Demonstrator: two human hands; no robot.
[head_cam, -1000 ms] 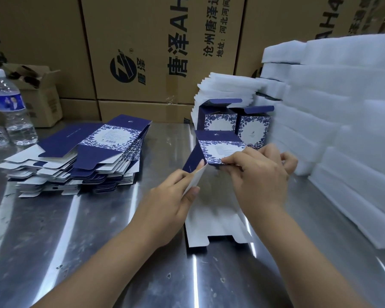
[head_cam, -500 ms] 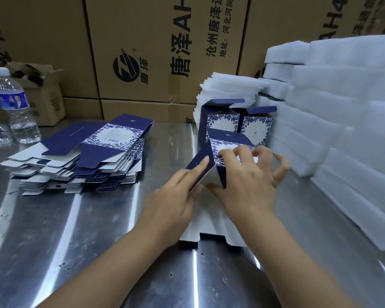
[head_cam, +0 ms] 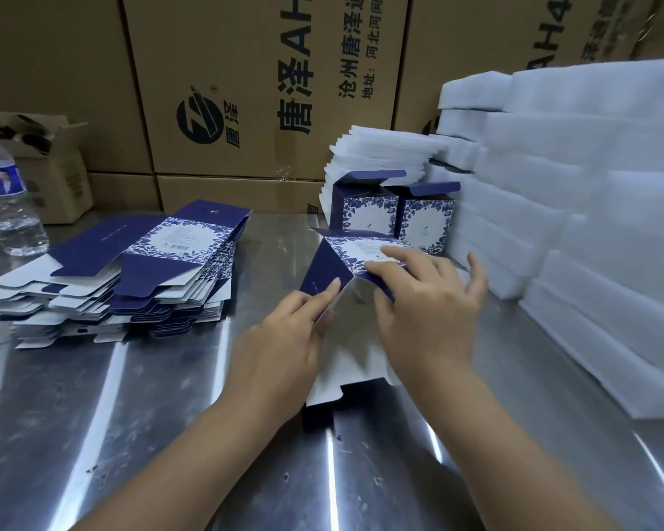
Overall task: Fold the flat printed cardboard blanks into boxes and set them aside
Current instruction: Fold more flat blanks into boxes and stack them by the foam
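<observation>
A half-opened blue and white printed blank (head_cam: 332,262) stands on the steel table (head_cam: 131,435) between my hands, its white flaps resting on the table near me. My left hand (head_cam: 284,339) pinches its dark blue left panel. My right hand (head_cam: 426,304) grips the patterned top and right side, fingers spread over it. A stack of flat blanks (head_cam: 131,277) lies to the left. Two folded boxes (head_cam: 395,212) with raised lids stand just behind the blank.
White foam sheets are stacked at the right (head_cam: 591,224) and behind the folded boxes (head_cam: 376,147). Large brown cartons (head_cam: 246,90) wall off the back. A water bottle (head_cam: 6,201) and a small open carton (head_cam: 50,166) stand at the far left.
The blank has been opened wider, from nearly flat to a box-like shape. My right hand slid over its top, and my left hand moved up the dark blue panel.
</observation>
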